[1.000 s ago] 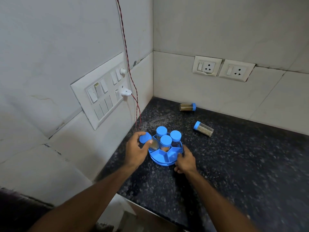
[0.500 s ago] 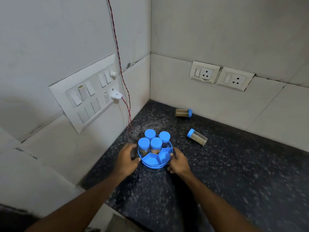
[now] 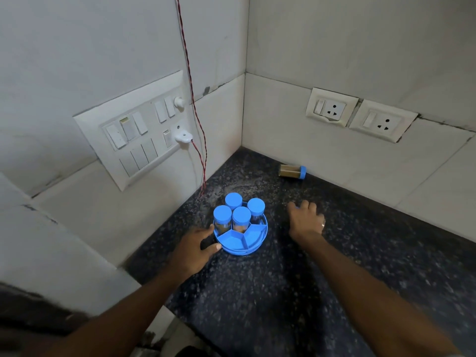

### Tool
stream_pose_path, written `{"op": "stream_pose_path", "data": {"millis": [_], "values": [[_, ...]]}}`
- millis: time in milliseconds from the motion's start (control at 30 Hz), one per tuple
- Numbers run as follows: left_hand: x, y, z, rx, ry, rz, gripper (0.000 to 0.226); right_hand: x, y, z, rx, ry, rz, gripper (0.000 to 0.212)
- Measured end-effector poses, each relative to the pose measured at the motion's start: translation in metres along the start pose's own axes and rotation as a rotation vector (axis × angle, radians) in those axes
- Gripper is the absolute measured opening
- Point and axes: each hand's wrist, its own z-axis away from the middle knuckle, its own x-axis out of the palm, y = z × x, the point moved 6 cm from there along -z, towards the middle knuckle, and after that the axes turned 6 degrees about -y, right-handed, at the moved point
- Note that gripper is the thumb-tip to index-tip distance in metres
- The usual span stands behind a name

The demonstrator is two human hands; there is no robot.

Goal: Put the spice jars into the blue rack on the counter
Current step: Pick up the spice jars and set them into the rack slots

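Note:
The round blue rack [image 3: 233, 240] stands on the black counter near the left wall. Several clear spice jars with blue caps [image 3: 241, 216] stand upright in its far compartments; the near compartments are empty. My left hand [image 3: 195, 247] grips the rack's left rim with thumb and fingers. My right hand [image 3: 306, 220] lies palm down, fingers spread, over a jar lying on the counter to the right of the rack; only a glint of that jar [image 3: 323, 223] shows. Another jar [image 3: 292, 171] lies on its side by the back wall.
A red twisted wire [image 3: 199, 153] hangs from a white plug in the switch panel [image 3: 134, 135] on the left wall, down to the counter behind the rack. Two sockets [image 3: 360, 114] sit on the back wall. The counter's edge [image 3: 154, 287] runs near my left forearm.
My right hand left the rack's right side and moved right onto the lying jar. My left hand stays at the rack's left rim. The camera has shifted a little.

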Motion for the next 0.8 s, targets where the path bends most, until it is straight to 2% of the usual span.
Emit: {"op": "stream_pose_path", "data": {"millis": [67, 167, 200, 333, 400, 500, 700, 800], "values": [[0.001, -0.004, -0.001, -0.031, -0.001, -0.033, 0.064, 0.002, -0.001, 0.001, 0.009, -0.01, 0.023, 0.075], [0.002, -0.006, -0.002, -0.07, 0.001, -0.094, 0.068, 0.003, 0.006, 0.005, -0.057, 0.046, -0.076, 0.064], [0.002, -0.005, -0.002, -0.082, 0.009, -0.114, 0.068, 0.002, 0.008, 0.008, -0.098, 0.093, -0.187, 0.059], [0.005, 0.002, -0.001, -0.082, 0.061, -0.129, 0.064, -0.012, 0.011, 0.034, -0.217, 0.323, -0.939, 0.047], [0.007, 0.005, -0.003, -0.076, 0.074, -0.143, 0.064, -0.016, 0.004, 0.047, -0.278, 0.412, -1.09, 0.049], [0.009, 0.009, -0.004, -0.078, 0.087, -0.184, 0.064, -0.015, -0.012, 0.055, -0.357, 0.426, -1.133, 0.049], [0.012, 0.016, -0.008, -0.089, 0.118, -0.314, 0.065, 0.004, -0.039, 0.048, -0.451, 0.264, -0.932, 0.044], [0.013, 0.02, -0.011, -0.092, 0.138, -0.37, 0.063, 0.01, -0.044, 0.046, -0.502, 0.289, -0.881, 0.038]]}}
